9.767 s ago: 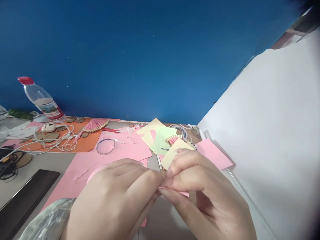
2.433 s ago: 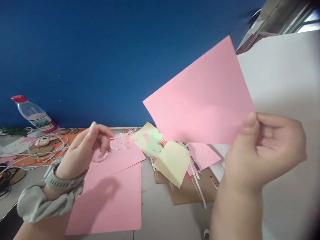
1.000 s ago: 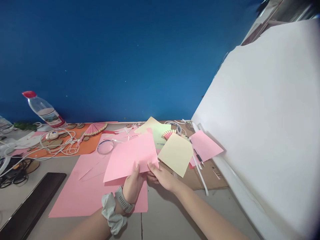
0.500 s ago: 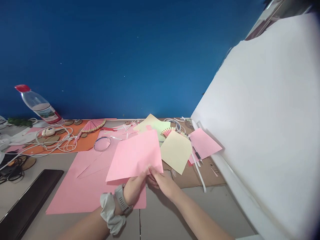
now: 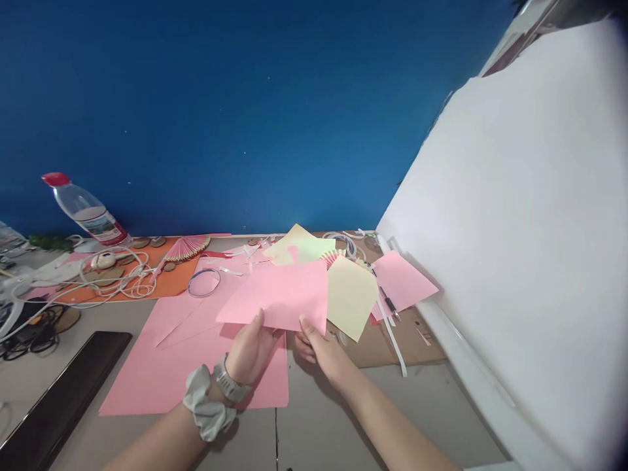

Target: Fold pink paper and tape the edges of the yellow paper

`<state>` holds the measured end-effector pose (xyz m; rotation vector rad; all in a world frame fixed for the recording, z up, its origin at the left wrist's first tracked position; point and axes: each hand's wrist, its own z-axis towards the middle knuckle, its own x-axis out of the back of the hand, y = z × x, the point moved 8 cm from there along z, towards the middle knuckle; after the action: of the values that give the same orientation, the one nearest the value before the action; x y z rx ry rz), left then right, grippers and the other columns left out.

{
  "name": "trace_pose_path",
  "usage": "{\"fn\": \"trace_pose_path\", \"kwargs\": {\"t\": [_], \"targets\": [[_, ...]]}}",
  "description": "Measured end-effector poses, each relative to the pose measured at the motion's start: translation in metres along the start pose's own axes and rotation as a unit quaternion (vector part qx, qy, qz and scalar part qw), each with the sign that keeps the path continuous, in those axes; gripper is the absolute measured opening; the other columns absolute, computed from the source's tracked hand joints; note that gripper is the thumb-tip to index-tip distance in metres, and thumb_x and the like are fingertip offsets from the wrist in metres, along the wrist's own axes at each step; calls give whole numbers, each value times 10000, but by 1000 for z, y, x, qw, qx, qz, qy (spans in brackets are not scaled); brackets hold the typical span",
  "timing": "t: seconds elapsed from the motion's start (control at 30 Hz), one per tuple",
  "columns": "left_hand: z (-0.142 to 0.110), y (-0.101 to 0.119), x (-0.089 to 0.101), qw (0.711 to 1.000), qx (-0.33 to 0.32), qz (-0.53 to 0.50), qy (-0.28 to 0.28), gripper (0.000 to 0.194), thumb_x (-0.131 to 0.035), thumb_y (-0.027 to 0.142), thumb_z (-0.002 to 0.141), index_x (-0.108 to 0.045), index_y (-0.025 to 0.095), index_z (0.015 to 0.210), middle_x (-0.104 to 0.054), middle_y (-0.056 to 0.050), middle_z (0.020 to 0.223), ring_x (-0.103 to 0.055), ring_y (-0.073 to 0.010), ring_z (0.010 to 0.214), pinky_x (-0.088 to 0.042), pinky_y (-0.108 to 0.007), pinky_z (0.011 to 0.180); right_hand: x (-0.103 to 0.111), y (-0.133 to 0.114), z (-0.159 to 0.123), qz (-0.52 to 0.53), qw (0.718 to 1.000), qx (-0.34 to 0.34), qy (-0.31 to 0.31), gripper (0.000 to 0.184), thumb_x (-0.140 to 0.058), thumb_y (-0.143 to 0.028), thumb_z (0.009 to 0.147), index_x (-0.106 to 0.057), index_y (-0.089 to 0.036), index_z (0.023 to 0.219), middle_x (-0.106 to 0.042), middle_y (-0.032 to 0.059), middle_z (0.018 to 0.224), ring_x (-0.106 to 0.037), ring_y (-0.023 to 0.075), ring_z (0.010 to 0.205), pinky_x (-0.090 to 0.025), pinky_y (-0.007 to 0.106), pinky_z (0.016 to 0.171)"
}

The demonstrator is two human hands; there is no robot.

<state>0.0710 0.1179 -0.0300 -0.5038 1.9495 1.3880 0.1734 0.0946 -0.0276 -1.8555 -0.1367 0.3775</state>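
A sheet of pink paper (image 5: 279, 291) is held above the table between my two hands. My left hand (image 5: 252, 347), with a grey watch and a pale scrunchie at the wrist, pinches its near edge, thumb on top. My right hand (image 5: 314, 343) grips the same edge close to the right corner. Under the held sheet lies a larger pink sheet (image 5: 161, 373). A pale yellow sheet (image 5: 350, 297) rests just right of the held paper, partly covered by it.
At left are a tilted bottle (image 5: 93, 212), white cables (image 5: 132, 278), a folded pink fan (image 5: 189, 247) and a long black object (image 5: 69, 396). On the right lie a pink sheet (image 5: 402, 281), a pen (image 5: 390, 304) and cardboard (image 5: 407, 343) beside a white panel (image 5: 515, 229).
My left hand has slid left along the near edge, away from my right hand. The held pink paper has tipped flatter and shifted slightly right.
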Motion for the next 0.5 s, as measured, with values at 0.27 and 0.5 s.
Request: {"fn": "trace_pose_path", "kwargs": {"t": [0.27, 0.5], "targets": [[0, 70, 19, 995, -62, -72, 39, 361, -319, 331, 969, -526, 243, 1251, -573, -4, 1280, -458, -162, 1236, -337, -337, 1060, 1, -10, -5, -15, 1000, 21, -11, 502, -322, -613, 874, -237, -212, 585, -244, -69, 531, -212, 79, 476, -172, 254, 493], [-9, 92, 37, 997, -61, 43, 17, 780, -268, 791, 755, -586, 220, 1181, -661, -60, 1119, -563, -271, 1102, -459, -405, 920, -6, -9, -8, -34, 999, 7, -31, 501, -318, -611, 872, -256, -213, 573, -265, -69, 522, -254, 79, 470, -242, 239, 490]]}}
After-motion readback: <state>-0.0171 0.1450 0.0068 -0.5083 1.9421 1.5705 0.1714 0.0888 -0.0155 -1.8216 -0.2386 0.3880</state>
